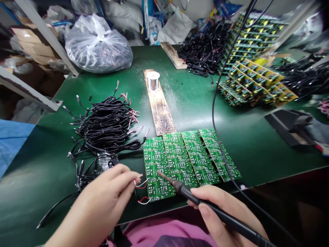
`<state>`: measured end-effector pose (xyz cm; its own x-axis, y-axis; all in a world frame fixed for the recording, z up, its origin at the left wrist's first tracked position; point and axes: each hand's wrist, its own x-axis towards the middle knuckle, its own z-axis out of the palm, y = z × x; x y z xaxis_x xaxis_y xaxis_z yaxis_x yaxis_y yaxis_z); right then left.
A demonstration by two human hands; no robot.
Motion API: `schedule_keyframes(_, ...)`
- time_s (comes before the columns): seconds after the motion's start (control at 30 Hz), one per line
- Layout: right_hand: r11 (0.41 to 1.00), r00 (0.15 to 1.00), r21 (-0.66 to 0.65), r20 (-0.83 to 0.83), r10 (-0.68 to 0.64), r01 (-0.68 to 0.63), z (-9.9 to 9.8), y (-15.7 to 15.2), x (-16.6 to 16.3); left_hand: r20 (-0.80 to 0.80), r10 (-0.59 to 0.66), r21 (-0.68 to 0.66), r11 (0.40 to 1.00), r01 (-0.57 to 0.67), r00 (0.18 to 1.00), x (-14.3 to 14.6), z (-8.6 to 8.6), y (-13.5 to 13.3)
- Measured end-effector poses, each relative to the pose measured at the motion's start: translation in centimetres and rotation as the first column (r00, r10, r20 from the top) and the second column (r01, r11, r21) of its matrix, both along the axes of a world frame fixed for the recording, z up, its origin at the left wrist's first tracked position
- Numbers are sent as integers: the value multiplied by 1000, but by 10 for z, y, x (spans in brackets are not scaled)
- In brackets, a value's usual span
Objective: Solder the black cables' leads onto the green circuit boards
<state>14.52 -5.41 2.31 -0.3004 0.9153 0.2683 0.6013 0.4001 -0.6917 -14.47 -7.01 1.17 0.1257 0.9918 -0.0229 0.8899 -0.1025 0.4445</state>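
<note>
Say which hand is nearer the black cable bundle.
Left. The left hand, pinching wires, is just in front of the bundle; the right hand, gripping a soldering iron, is farther right, before the circuit boards.

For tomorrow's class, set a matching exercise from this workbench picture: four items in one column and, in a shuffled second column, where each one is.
Items
1. Soldering iron
2. Solder wire spool
3. Red and white wire leads
4. Tied clear plastic bag

Places
A. Far left corner of the green workbench
B. Pinched in the left hand
C. Standing on a scorched wooden plank
D. Gripped in the right hand

Pairs: 1-D, 2-C, 3-B, 4-A
</note>
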Motion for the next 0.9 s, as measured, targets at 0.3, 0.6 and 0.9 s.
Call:
schedule_keyframes(0.3, 989, 982, -122, -155, -106, 87, 20, 70, 4, -6, 120, 25, 992, -120, 993, -7, -20, 35)
schedule_keyframes(0.6, 975, 982, -203, -144, -126, 95, 16, 140, -44, 33, 185, 167, 968, -188, 982, 2, -37, 21)
schedule_keyframes(0.9, 983, 989, -181, -142, -48, 22, 2, 159, -72, 68, 169, 170, 969, -178, 983, 3, -36, 22)
